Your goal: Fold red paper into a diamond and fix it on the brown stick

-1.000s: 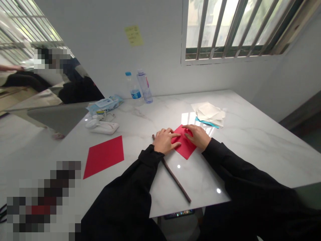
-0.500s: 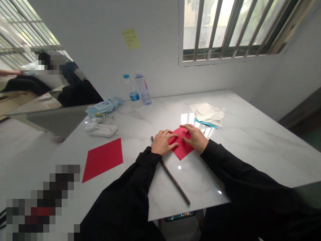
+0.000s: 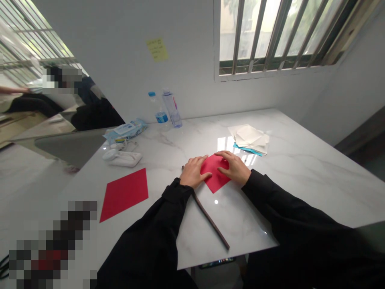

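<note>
In the head view, a red sheet (image 3: 215, 182) lies on the worktop (image 3: 306, 168) between the two hands, one corner toward the near edge. The left hand (image 3: 192, 172) rests at its left side, the right hand (image 3: 236, 168) over its right; on both, thumb and fingers stand apart, released rather than clenched. With such light contact on a glossy surface, the sheet could skid or twist if one hand pushed harder; pressure from both sides could buckle it. The left wrist crosses a dark stick (image 3: 210, 220), so a sideways sweep of that sleeve (image 3: 177, 194) might roll it, or drag the second red sheet (image 3: 124, 194), farther left.
</note>
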Action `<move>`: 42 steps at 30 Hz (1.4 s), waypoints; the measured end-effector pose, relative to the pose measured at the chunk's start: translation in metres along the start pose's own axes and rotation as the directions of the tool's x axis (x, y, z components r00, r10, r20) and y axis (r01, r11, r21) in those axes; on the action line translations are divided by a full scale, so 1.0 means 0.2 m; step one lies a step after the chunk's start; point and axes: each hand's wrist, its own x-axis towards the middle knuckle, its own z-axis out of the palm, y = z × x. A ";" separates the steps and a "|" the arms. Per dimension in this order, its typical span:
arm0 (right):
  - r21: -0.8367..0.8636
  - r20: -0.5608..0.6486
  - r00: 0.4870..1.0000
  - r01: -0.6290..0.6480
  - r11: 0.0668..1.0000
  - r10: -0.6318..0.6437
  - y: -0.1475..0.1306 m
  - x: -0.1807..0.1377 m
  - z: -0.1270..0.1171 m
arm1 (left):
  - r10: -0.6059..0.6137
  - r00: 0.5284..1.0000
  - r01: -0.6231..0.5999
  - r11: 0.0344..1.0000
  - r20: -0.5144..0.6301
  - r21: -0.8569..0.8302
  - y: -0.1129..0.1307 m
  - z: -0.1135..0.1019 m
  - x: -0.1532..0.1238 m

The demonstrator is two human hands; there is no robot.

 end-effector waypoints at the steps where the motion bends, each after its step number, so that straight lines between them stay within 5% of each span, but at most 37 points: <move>1: -0.002 -0.012 1.000 -0.002 1.000 0.002 0.00 0.00 0.00 | -0.005 1.000 0.005 1.000 -0.004 0.005 0.00 0.00 0.00; 8: 0.196 -0.049 0.995 -0.080 0.977 0.091 -0.02 0.01 -0.02 | -0.008 1.000 0.007 0.999 -0.018 -0.054 0.02 -0.01 0.00; 15: 0.334 0.044 0.945 -0.321 0.886 0.325 0.05 0.03 -0.04 | -0.026 1.000 0.027 0.996 0.005 -0.084 0.02 -0.01 0.00; 21: -0.056 -0.042 0.984 -0.178 0.982 0.175 0.05 0.01 -0.04 | -0.053 0.999 0.054 0.997 0.006 -0.047 0.03 0.00 0.00; 26: -0.279 0.063 0.996 -0.044 0.959 0.064 0.01 -0.02 -0.04 | -0.060 0.998 0.060 0.998 0.018 -0.017 0.03 -0.01 0.01; 34: -0.275 0.095 0.989 -0.082 0.958 0.112 0.00 0.01 -0.08 | -0.058 0.998 0.058 0.998 0.026 0.006 0.03 -0.01 0.00; 42: -0.052 0.095 0.988 -0.116 0.992 0.121 -0.05 0.00 -0.08 | -0.048 0.999 0.047 0.998 -0.012 -0.033 0.04 -0.02 0.01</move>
